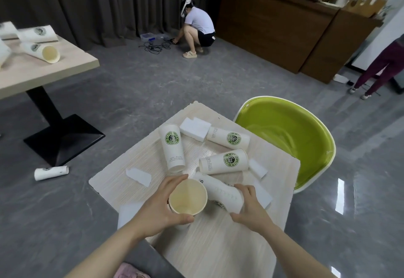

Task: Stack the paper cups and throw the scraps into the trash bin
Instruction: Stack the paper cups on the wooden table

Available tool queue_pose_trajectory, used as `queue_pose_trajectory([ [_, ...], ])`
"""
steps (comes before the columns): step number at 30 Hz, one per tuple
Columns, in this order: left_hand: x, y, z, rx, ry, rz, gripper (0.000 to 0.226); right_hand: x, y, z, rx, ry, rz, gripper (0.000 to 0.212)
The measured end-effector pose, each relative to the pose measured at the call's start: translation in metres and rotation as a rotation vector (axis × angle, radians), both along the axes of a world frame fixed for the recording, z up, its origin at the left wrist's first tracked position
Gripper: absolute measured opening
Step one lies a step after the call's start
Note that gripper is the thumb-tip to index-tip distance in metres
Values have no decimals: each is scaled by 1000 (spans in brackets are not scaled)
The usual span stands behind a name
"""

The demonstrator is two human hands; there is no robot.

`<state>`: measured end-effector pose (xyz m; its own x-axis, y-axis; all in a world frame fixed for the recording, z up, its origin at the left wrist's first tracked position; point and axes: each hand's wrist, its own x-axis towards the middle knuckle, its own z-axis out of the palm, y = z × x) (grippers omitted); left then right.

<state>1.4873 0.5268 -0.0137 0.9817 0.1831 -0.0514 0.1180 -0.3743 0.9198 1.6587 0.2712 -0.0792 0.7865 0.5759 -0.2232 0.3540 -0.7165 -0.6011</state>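
While the left hand (156, 208) curls fingers and thumb round the rim of an upright paper cup (188, 198), beige matte inside, lower centre of frame, the right hand (249, 206) grips a lying cup (220, 192), white smooth paper, green round logo, just beside it. Pale wood-grain square table (218, 245) carries both. Above them: a tall tapered cup (172, 147) centre frame, another lying cup (224, 161) right of it, a third (228, 137) toward the far edge. White blocky foam scraps: one (194, 128) at the far edge, one (140, 175) left, one (258, 168) right. Glossy lime-green round chair (290, 137) right of the table. A fallen cup (51, 172) lies on the grey marbled floor, lower left.
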Motion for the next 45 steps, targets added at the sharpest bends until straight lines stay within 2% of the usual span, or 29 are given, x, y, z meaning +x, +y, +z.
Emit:
queue_pose_trajectory([
  [6,2,-1,-2,-16,-12,4,96,-3,-13,38,195,-1,-13,77],
  [13,3,0,-2,-54,1,9,99,-11,-14,120,374,-151,-10,80],
  [16,2,-4,1,-73,25,5,102,-16,-8,159,444,-251,-2,75],
  [20,0,-11,2,-93,23,16,102,-28,2,217,527,-313,94,71],
  [23,-2,-11,4,-120,14,17,102,-39,11,245,496,-280,231,70],
  [29,-12,-1,8,-112,9,-6,111,-45,37,240,389,-227,361,68],
  [36,-24,6,18,-119,-10,34,111,-50,67,242,432,-207,400,72],
  [45,-30,8,30,-121,-78,13,109,-59,81,212,215,-96,478,98],
])
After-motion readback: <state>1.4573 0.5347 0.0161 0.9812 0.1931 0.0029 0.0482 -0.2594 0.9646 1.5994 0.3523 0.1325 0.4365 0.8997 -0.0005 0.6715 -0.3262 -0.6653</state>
